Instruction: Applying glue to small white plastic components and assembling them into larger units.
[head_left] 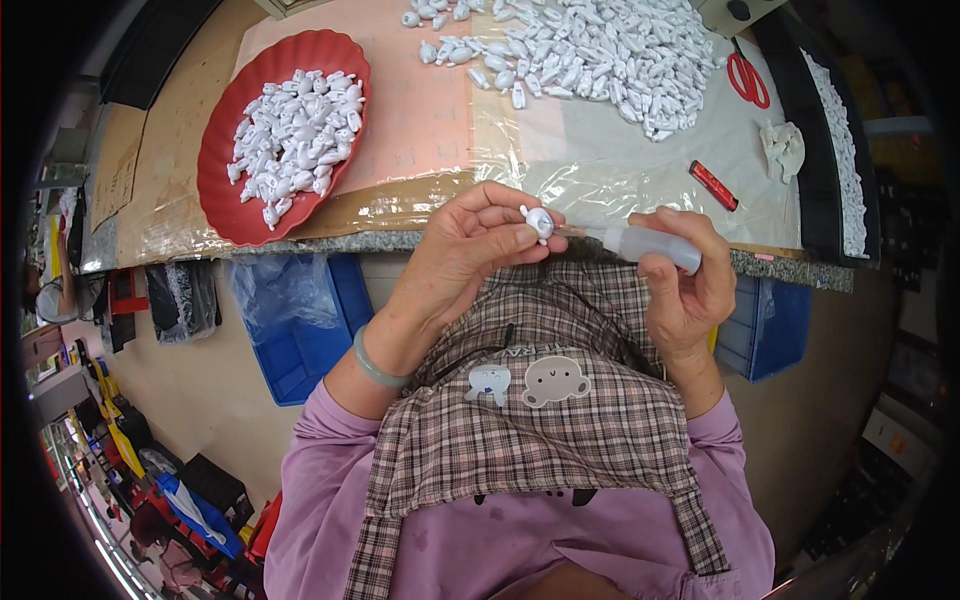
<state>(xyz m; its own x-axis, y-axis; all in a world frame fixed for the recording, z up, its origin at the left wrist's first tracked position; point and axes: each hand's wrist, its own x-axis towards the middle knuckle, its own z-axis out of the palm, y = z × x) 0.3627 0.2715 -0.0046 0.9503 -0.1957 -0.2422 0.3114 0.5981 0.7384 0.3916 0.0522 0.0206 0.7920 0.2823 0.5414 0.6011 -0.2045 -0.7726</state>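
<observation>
Closest in, a plaid apron (530, 440) is worn over a lilac top (325, 460), and a pale green bangle (378, 362) is carried on the left forearm. Up front now, a small white figurine (539, 222) is pinched between thumb and fingers of the left hand (455, 235), nearly closed, just by the table edge (350, 243). Opposite, a translucent squeeze bottle (655, 247) is gripped by the right hand (690, 280), half closed around it, thin nozzle aimed at the figurine; whether they touch cannot be told. Below the edge, blue crates (285, 375) are seen left and right. Onto the tabletop: a red scalloped bowl (212, 170) is heaped with white pieces (295, 140) at left; at right, a slim red tool (713, 186) is laid down, then a crumpled white cloth (782, 150); farther, red-handled scissors (747, 82) are set beside a sprawling figurine pile (620, 60).
</observation>
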